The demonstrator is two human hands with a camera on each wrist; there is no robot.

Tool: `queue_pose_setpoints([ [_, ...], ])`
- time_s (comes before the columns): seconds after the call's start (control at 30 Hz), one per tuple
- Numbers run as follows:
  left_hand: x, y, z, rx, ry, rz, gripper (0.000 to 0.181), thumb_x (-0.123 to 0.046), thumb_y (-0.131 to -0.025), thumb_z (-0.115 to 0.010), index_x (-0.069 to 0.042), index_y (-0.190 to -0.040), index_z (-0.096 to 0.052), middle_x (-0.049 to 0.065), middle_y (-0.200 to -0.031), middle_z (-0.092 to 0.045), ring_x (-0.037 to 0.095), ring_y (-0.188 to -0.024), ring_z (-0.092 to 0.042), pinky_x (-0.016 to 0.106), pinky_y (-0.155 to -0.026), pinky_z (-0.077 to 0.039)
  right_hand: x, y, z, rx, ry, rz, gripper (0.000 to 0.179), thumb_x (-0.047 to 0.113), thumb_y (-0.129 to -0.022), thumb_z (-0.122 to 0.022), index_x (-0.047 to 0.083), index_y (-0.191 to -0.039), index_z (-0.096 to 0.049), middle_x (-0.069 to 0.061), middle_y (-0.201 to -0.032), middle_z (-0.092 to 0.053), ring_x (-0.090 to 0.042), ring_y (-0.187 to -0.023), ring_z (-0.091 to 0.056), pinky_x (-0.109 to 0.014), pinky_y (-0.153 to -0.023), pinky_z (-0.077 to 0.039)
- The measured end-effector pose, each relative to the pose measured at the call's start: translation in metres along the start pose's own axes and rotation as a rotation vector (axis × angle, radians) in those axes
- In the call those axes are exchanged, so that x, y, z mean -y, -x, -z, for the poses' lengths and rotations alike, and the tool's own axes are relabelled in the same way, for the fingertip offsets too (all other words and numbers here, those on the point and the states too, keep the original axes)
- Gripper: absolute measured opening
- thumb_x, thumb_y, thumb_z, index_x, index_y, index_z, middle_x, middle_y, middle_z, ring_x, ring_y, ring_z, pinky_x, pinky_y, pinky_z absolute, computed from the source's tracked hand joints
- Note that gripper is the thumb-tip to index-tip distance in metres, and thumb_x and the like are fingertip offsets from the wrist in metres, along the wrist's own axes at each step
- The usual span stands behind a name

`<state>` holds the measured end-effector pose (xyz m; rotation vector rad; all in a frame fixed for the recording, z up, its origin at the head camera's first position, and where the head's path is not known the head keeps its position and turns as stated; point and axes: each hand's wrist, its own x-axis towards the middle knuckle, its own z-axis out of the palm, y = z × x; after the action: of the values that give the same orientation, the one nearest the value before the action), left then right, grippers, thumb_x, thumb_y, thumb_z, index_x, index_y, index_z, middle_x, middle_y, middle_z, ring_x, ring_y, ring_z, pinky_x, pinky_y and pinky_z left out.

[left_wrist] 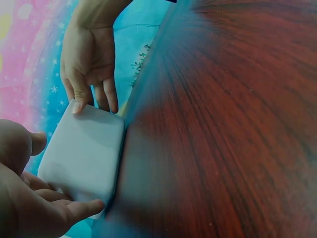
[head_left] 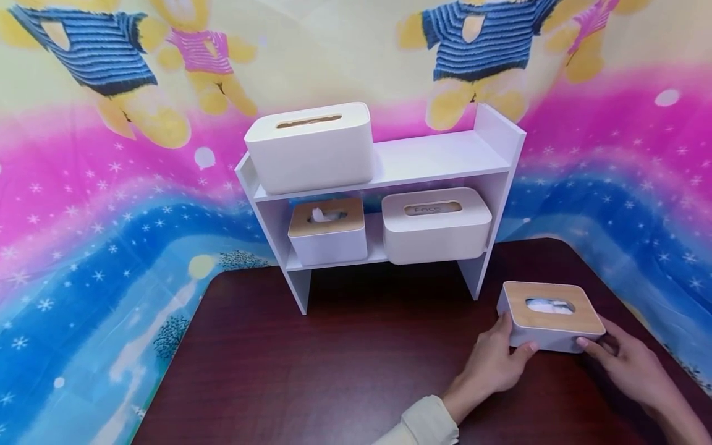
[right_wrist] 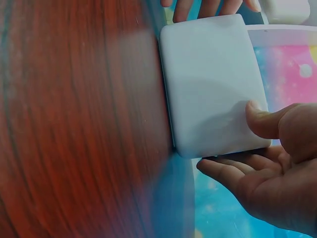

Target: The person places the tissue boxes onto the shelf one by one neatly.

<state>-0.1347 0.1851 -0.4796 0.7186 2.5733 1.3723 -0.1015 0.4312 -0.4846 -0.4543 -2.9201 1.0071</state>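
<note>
At the right of the table in the head view is a tissue box [head_left: 547, 320] with white sides and a wood-look top, tissue showing in its oval slot. My left hand [head_left: 492, 361] grips its left end, the thumb on the front wall. Around the right end my right hand [head_left: 631, 364] holds it, thumb on the front near the corner and fingers partly hidden behind. Both wrist views show the box's plain front wall [left_wrist: 86, 148] between the two hands, its lower edge close over the wood-grain table [right_wrist: 84, 124].
A white two-tier shelf [head_left: 439, 154] stands at the table's back. On its top tier sits a large white tissue box [head_left: 314, 154]. The lower tier bears a small wood-topped tissue box [head_left: 328, 244] and a wide white one [head_left: 436, 235]. A patterned cloth [head_left: 139, 247] hangs behind.
</note>
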Motion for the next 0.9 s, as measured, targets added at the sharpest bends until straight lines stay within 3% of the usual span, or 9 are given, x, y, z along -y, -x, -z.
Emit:
queue_pose_setpoints([
  [0.17,0.001,0.003,0.005,-0.036,-0.052,-0.040,0.070,-0.040,-0.106,-0.067,-0.007,-0.164,-0.044,0.001,-0.167,-0.049,0.008,-0.143,-0.055,0.021,-0.112,-0.051,0.003,0.005,-0.001,-0.040,0.026,-0.011,0.083,0.040,-0.113,-0.057,-0.014,-0.163,-0.019,-0.053,-0.141,-0.046,-0.058,-0.107,-0.069,-0.052,-0.069,-0.063],
  [0.37,0.002,0.008,0.013,-0.089,-0.033,-0.036,0.063,-0.038,-0.104,-0.072,-0.008,-0.157,-0.055,0.003,-0.157,-0.059,0.005,-0.137,-0.059,0.017,-0.107,-0.052,0.011,0.011,0.002,-0.043,0.041,-0.024,0.082,0.044,-0.112,-0.056,-0.008,-0.165,-0.021,-0.052,-0.143,-0.044,-0.053,-0.105,-0.065,-0.039,-0.068,-0.056],
  [0.53,0.002,0.013,0.021,-0.126,0.002,0.005,0.060,-0.038,-0.102,-0.075,-0.011,-0.153,-0.060,0.004,-0.149,-0.066,0.003,-0.130,-0.063,0.017,-0.101,-0.056,0.022,0.018,0.002,-0.062,0.036,0.005,0.079,0.044,-0.113,-0.055,-0.003,-0.167,-0.022,-0.051,-0.145,-0.045,-0.059,-0.113,-0.061,-0.055,-0.072,-0.059],
  [0.6,0.001,0.015,0.024,-0.151,0.004,0.017,0.058,-0.038,-0.101,-0.076,-0.013,-0.151,-0.063,0.003,-0.145,-0.068,0.002,-0.127,-0.065,0.018,-0.098,-0.058,0.026,0.021,0.000,-0.082,0.041,0.019,0.077,0.043,-0.113,-0.055,-0.003,-0.167,-0.024,-0.050,-0.143,-0.048,-0.056,-0.105,-0.063,-0.051,-0.069,-0.059],
  [0.73,0.001,0.019,0.031,-0.200,0.014,0.016,0.055,-0.038,-0.100,-0.077,-0.015,-0.149,-0.066,0.002,-0.137,-0.073,0.000,-0.119,-0.068,0.017,-0.091,-0.059,0.036,0.026,-0.002,-0.107,0.049,0.029,0.076,0.043,-0.113,-0.054,-0.002,-0.167,-0.026,-0.050,-0.142,-0.049,-0.042,-0.093,-0.063,-0.030,-0.059,-0.042],
  [0.9,0.001,0.025,0.041,-0.235,0.049,-0.030,0.048,-0.033,-0.101,-0.077,-0.014,-0.145,-0.069,0.000,-0.128,-0.078,-0.006,-0.110,-0.068,0.012,-0.085,-0.057,0.049,0.032,-0.003,-0.116,0.057,0.048,0.076,0.043,-0.113,-0.055,-0.002,-0.166,-0.027,-0.050,-0.142,-0.050,-0.043,-0.094,-0.063,-0.027,-0.058,-0.040],
])
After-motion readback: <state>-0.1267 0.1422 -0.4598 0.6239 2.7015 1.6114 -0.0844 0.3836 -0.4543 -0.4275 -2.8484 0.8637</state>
